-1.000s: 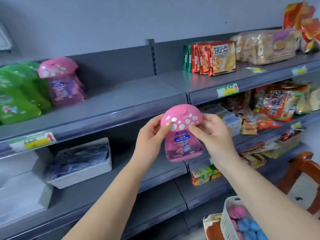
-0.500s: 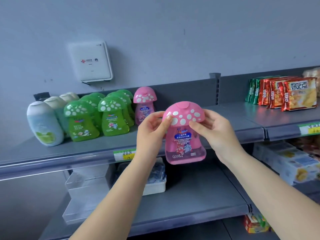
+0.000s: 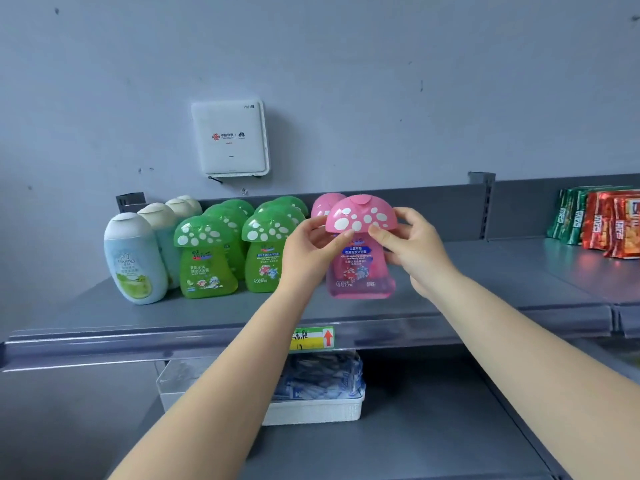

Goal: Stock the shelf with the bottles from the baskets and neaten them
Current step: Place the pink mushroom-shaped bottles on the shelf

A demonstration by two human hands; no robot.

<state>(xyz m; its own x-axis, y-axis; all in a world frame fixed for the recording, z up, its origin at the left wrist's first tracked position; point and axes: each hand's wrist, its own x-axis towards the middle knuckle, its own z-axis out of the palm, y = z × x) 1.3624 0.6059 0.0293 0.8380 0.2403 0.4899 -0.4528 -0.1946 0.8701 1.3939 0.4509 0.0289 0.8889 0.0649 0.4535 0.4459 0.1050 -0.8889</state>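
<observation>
while both hands pinch it, pink bottle (image 3: 360, 268) stands upright, cap up.

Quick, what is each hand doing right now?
Left hand: pinches the pink mushroom bottle under its cap.
Right hand: pinches the same bottle from the other side.

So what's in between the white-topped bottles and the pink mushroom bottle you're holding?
Green mushroom bottles, in two rows running back on the shelf, as the head view shows. Both hands hold the pink one.

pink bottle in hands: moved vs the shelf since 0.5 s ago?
Yes. The held pink bottle went up and in, over the shelf, in front of the rear pink bottle.
</observation>
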